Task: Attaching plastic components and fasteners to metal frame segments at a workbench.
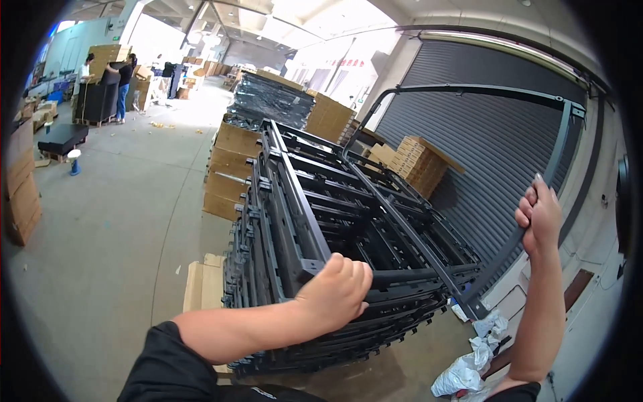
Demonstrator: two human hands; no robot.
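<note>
"Two hands, so what is each one doing?"

"Your left hand (337, 289) curls tight over the near edge of the top frame (299, 194), close to its corner. Your right hand (539, 218) wraps round the side bar of the raised frame (558, 147)."

"Where is that raised frame?"

"It tilts up at the right side of the black stack (395, 309), in front of the grey roller door (462, 127)."

"Is it heavy?"

"It looks like metal, so it is probably heavy and stiff. It is big and may swing. Smooth bars might slip in bare hands."

"Where should you hold it?"

"On the straight bars, where your fingers fit round. Corners and joints could pinch you."
</note>
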